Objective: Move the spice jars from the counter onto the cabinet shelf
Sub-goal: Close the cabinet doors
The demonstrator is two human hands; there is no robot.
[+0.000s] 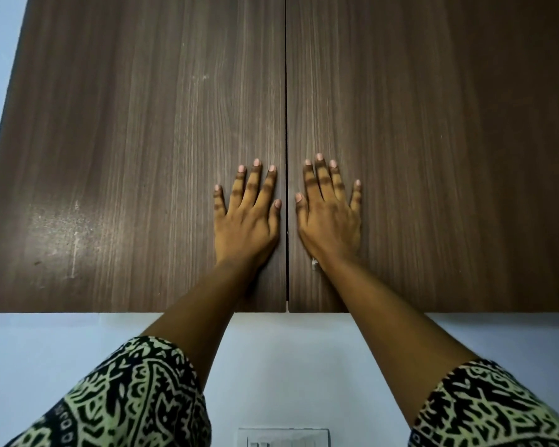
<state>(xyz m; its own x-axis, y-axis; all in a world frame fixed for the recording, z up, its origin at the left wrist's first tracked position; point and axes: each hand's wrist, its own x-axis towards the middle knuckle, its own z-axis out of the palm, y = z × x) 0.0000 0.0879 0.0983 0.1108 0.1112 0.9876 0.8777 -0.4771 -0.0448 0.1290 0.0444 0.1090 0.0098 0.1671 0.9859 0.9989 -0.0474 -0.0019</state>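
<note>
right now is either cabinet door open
No, both cabinet doors are closed flush, with the left hand and right hand flat against them beside the middle seam.

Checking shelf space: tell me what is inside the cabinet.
Nothing inside shows: both cabinet doors are closed, left hand and right hand flat on them. The shelf is hidden.

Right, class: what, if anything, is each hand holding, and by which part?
Nothing is held: left hand and right hand lie flat on the closed cabinet doors.
</note>
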